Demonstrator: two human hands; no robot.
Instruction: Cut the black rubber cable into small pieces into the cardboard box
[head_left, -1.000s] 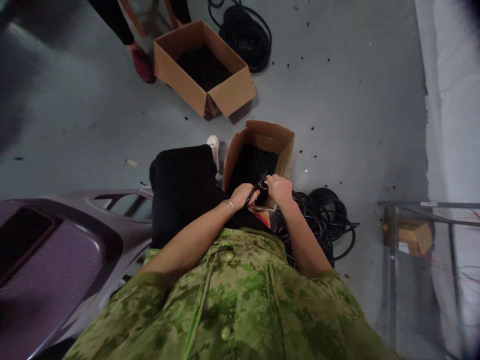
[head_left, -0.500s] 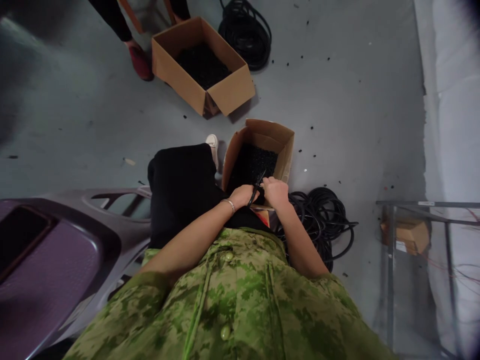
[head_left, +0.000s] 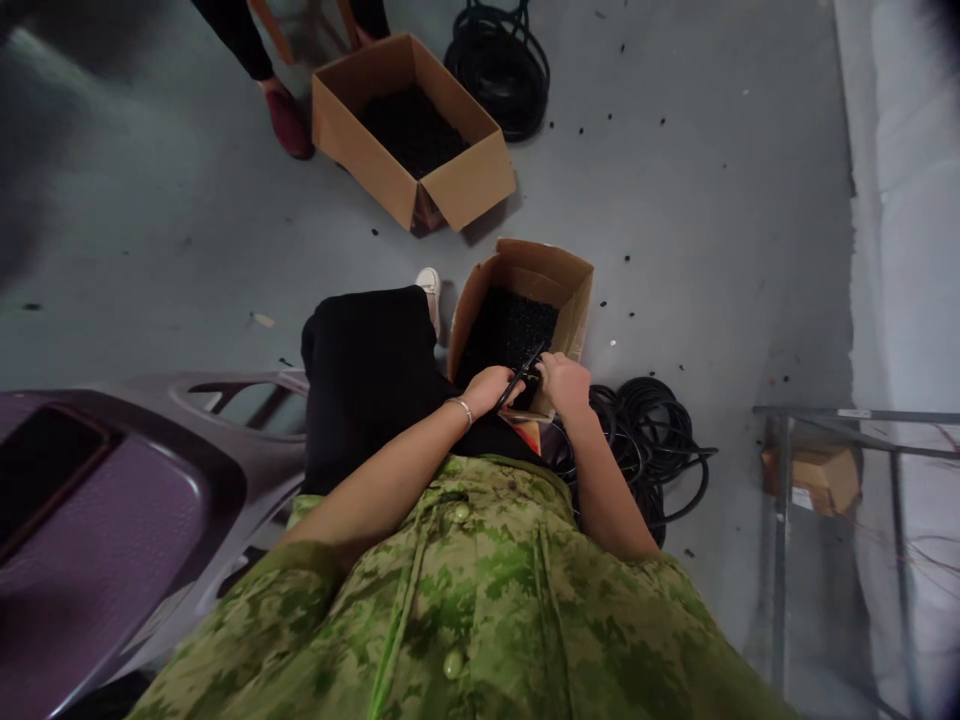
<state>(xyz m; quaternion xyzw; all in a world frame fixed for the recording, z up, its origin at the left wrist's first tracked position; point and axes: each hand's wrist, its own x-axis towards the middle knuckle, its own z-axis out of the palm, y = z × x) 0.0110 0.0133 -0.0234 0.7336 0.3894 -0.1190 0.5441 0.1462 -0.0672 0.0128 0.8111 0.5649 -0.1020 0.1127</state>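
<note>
I sit over an open cardboard box (head_left: 574,290) filled with small black pieces. My left hand (head_left: 487,388), a bracelet on its wrist, is closed round the handles of black scissors (head_left: 523,370), whose blades point up and right over the box. My right hand (head_left: 564,382) is closed in a pinch on the end of a black tube or cable right at the blades. That tube seems to come from a coil of black tubing (head_left: 645,445) lying on the floor to my right, beside the box.
A second, larger cardboard box (head_left: 450,190) of black pieces stands farther off, with another person's legs and red shoe (head_left: 289,125) beside it and another black coil (head_left: 499,65) behind. A purple plastic chair (head_left: 112,500) is at my left; a glass-topped metal table (head_left: 840,430) at right.
The scissors' blades have tilted and shifted slightly between frames while both hands stay together over the box. The view has drifted a little.
</note>
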